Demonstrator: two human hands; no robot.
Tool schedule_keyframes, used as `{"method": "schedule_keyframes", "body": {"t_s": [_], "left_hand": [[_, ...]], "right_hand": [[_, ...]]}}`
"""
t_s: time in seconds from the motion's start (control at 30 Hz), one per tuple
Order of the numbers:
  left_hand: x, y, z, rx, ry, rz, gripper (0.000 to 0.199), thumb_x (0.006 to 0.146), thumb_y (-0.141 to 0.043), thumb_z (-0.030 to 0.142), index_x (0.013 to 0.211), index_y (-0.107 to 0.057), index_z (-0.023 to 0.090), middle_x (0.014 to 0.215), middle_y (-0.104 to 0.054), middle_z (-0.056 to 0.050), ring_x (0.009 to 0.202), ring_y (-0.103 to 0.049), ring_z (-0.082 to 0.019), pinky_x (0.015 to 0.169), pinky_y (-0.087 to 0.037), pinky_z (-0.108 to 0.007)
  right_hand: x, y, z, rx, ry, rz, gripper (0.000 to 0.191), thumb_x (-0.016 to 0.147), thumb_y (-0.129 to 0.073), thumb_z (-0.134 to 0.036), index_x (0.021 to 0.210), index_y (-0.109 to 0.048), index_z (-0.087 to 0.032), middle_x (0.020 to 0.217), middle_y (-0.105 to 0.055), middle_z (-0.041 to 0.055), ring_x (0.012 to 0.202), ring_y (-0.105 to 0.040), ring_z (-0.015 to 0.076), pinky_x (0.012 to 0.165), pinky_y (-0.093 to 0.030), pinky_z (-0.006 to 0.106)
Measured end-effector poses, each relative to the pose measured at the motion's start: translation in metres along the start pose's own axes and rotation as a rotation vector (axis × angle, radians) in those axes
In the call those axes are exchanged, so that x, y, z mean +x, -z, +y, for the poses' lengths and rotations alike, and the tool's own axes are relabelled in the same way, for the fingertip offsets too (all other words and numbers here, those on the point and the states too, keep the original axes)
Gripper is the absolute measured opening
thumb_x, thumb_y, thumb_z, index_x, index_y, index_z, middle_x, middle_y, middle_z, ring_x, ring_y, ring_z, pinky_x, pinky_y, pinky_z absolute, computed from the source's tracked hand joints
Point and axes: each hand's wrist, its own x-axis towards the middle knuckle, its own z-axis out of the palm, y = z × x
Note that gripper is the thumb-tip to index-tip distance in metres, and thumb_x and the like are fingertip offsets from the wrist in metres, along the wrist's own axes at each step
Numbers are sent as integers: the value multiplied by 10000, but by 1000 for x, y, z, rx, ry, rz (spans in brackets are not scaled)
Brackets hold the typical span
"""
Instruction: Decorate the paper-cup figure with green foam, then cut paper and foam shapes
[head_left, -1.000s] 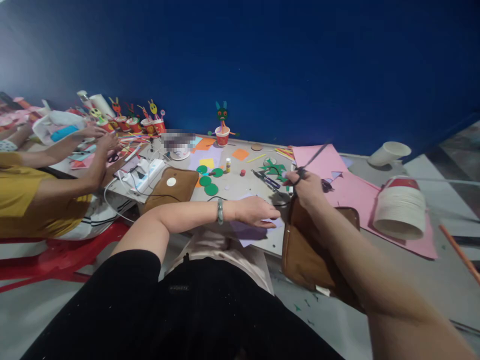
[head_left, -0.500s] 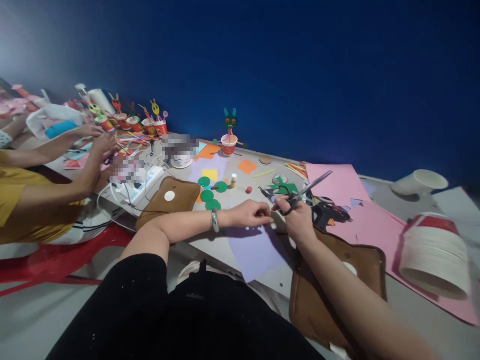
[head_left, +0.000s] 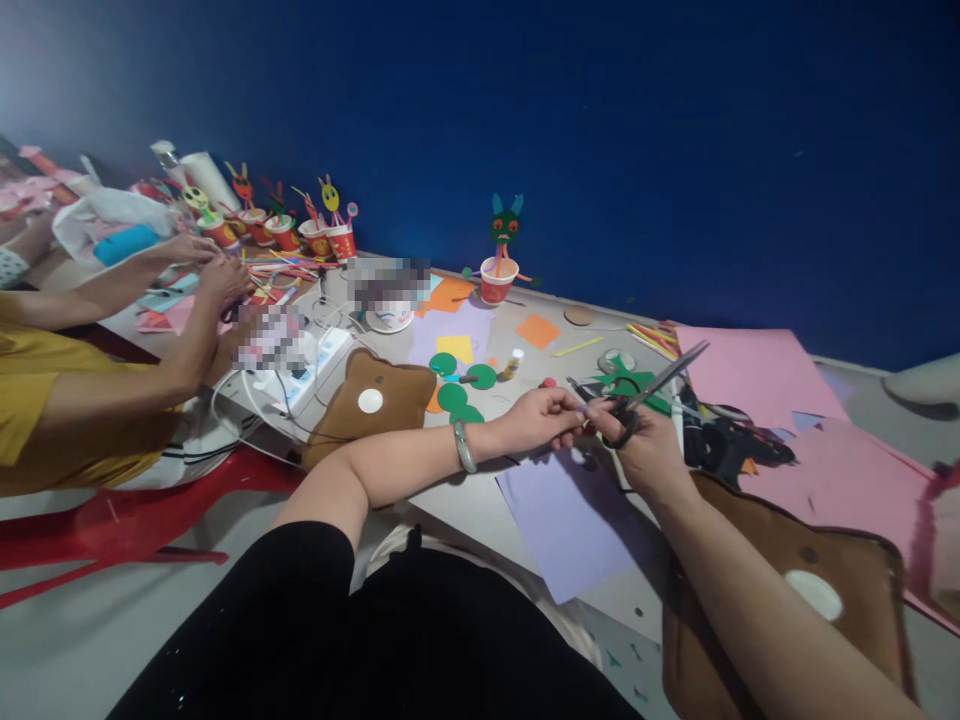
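My right hand (head_left: 651, 452) is wrapped round scissors (head_left: 664, 378) with dark handles; their blades point up and away to the right. The fingers of my left hand (head_left: 541, 420) are pinched together beside my right fingertips. Whatever lies between them is too small to make out. A jade-like bangle (head_left: 464, 446) circles my left wrist. Under both hands lies a sheet of lilac paper (head_left: 570, 530). Left of my hands are several green discs (head_left: 453, 398) and a small glue bottle (head_left: 514, 364).
A red paper cup (head_left: 498, 284) with a green-headed figure stands by the blue wall. Right are a black glue gun (head_left: 724, 445), pink paper (head_left: 757, 370) and a brown mat (head_left: 855, 570). At left, a co-worker in a yellow sleeve (head_left: 90, 370) works past a power strip (head_left: 319, 370).
My left hand has come closer to my right, and their fingertips now meet. The view has swung left, so the table's things appear further right. The scissors stay in my right hand.
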Motion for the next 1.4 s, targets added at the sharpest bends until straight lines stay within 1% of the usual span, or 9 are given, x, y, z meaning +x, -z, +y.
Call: {"method": "schedule_keyframes", "body": {"t_s": [0.13, 0.23, 0.47, 0.6, 0.73, 0.9, 1.03, 1.2, 1.4], "left_hand": [[-3, -2, 1, -5, -15, 25, 196, 944, -708, 265, 891, -558, 151, 613, -613, 71, 495, -572, -48, 495, -445, -181], [-9, -3, 5, -28, -44, 43, 232, 901, -763, 265, 912, -565, 143, 677, -659, 46, 528, -606, -53, 513, -458, -181], [-16, 3, 8, 11, -4, 35, 317, 872, -804, 339, 831, -551, 154, 608, -637, 51, 507, -593, -67, 516, -457, -202], [-15, 7, 8, 12, 7, 7, 397, 844, -832, 430, 789, -556, 151, 575, -621, 50, 500, -581, -63, 515, -451, -199], [-16, 10, 10, -25, 49, -28, 371, 843, -839, 408, 786, -603, 128, 606, -643, 28, 524, -594, -60, 534, -472, -199], [-20, 10, 14, -132, 95, 34, 283, 884, -802, 336, 798, -642, 118, 669, -661, 15, 571, -613, -56, 579, -491, -201], [-20, 10, 19, -186, 82, 106, 268, 887, -781, 325, 765, -643, 130, 674, -657, 24, 568, -597, -42, 574, -477, -191], [-21, 13, 25, -180, 20, 146, 277, 857, -801, 340, 752, -640, 141, 667, -645, 30, 595, -599, -42, 580, -470, -189], [-24, 16, 27, -172, -3, 127, 354, 790, -865, 401, 761, -607, 159, 668, -632, 41, 611, -592, -49, 615, -488, -211]], "right_hand": [[-5, 1, 1, -5, 1, 0, 330, 753, -853, -485, 683, -649, -236, 730, -673, 19, 702, -629, 201, 665, -526, 331], [-10, 1, -2, -8, 17, -15, 312, 772, -837, -476, 691, -665, -228, 758, -687, 23, 717, -616, 195, 693, -513, 333], [-12, -7, 0, 79, -85, -34, 288, 729, -837, -465, 694, -679, -227, 691, -653, 5, 627, -566, 160, 601, -457, 298], [-11, -10, -1, 119, -86, -31, 297, 715, -838, -465, 680, -667, -225, 689, -653, 5, 621, -560, 155, 601, -463, 297], [-11, -12, -3, 136, -77, -49, 332, 708, -852, -481, 667, -654, -218, 697, -653, 15, 625, -561, 154, 605, -462, 298], [-13, -12, 0, 118, -150, -6, 372, 784, -788, -584, 762, -693, -225, 662, -644, 25, 599, -557, 177, 560, -434, 315], [-15, -9, 5, 96, -155, 2, 401, 797, -782, -614, 759, -679, -229, 654, -638, 27, 593, -561, 179, 560, -442, 322], [-16, -7, 6, 64, -140, -89, 456, 790, -784, -665, 736, -658, -230, 647, -631, 27, 588, -561, 182, 548, -438, 324], [-17, -4, -8, -35, -111, -223, 527, 732, -812, -722, 686, -633, -228, 648, -610, 26, 611, -525, 174, 601, -426, 320]]}}
